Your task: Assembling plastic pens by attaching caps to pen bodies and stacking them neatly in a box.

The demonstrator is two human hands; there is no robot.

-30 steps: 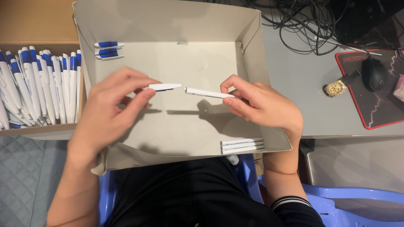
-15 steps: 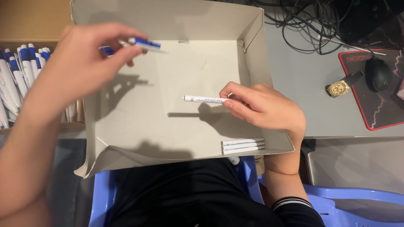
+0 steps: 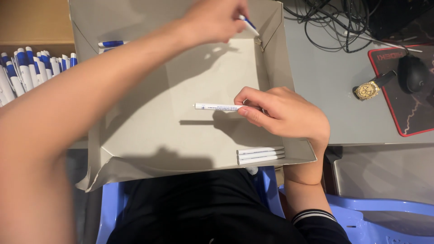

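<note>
White barrel [image 3: 217,107]: pinched in right hand [image 3: 285,113], projecting to its left over the box [image 3: 149,140]. Blue-tipped pen part [image 3: 247,25]: clamped in left hand [image 3: 214,19], at its fingertips.

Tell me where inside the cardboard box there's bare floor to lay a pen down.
The cardboard box has bare floor in its middle and left, between the blue-capped pen at the back and the three white barrels at the front right. It is crowded around the right hand.

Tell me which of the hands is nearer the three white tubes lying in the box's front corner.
Right. The right hand sits just above the three white tubes, holding a white pen barrel; the left hand is at the box's far wall.
</note>
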